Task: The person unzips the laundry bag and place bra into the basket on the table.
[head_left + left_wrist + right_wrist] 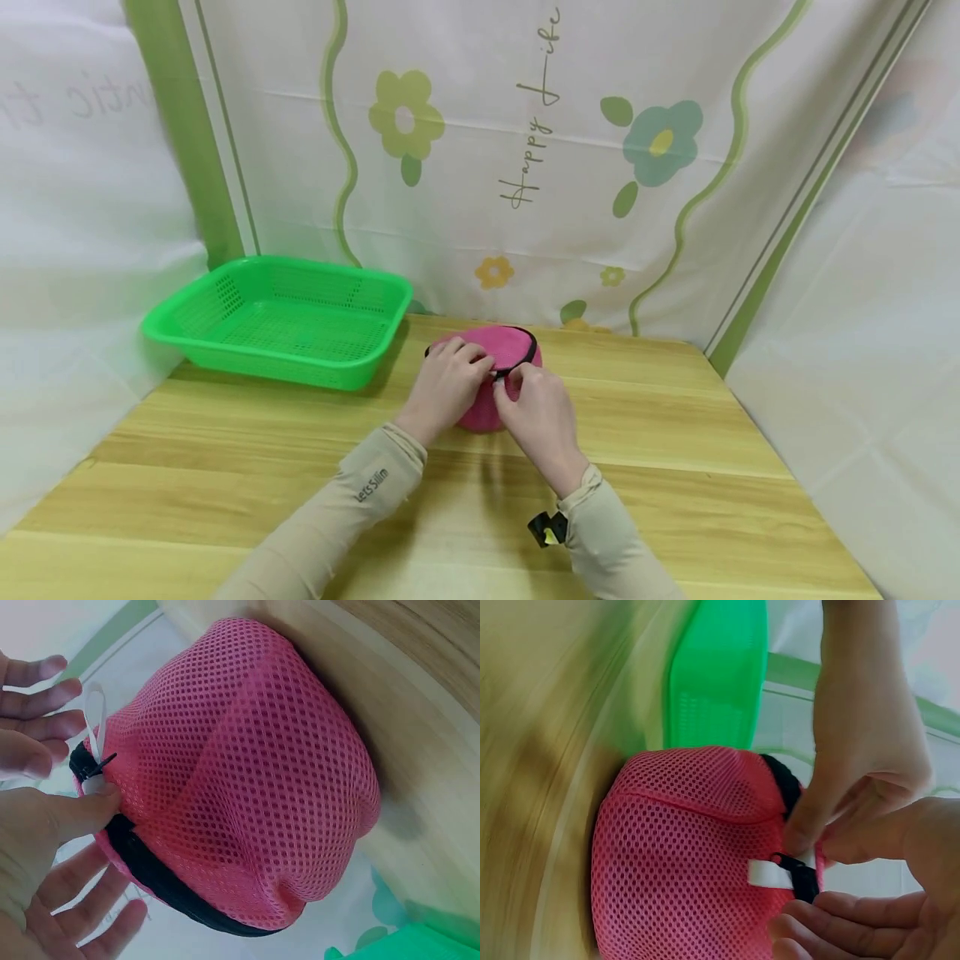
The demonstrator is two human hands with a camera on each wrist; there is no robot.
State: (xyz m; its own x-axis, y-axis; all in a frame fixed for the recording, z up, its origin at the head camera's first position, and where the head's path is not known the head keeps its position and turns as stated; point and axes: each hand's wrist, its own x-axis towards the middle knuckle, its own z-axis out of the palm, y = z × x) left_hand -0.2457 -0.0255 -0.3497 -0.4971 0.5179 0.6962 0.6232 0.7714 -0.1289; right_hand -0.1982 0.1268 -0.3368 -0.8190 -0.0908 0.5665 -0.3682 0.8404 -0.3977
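A round pink mesh laundry bag (480, 412) with a black zipper (172, 881) stands on the table between both hands. My left hand (447, 383) pinches the bag's zippered edge, its thumb (86, 814) pressing beside a white tab while the other fingers spread behind the rim. Close to the zipper's end is my right hand (542, 412), its fingers (862, 922) loosely bent and its thumb apart from them. A white loop (769, 874) hangs from the black zipper slider (804, 879) by those fingers. In the left wrist view, the right fingertips lie just off the loop.
A green plastic basket (300, 367) with perforated walls stands at the back left of the wooden table (675, 467). Behind it hangs a white curtain (465, 225) printed with flowers. White cloth also borders both sides. A small black device (547, 529) sits at the right wrist.
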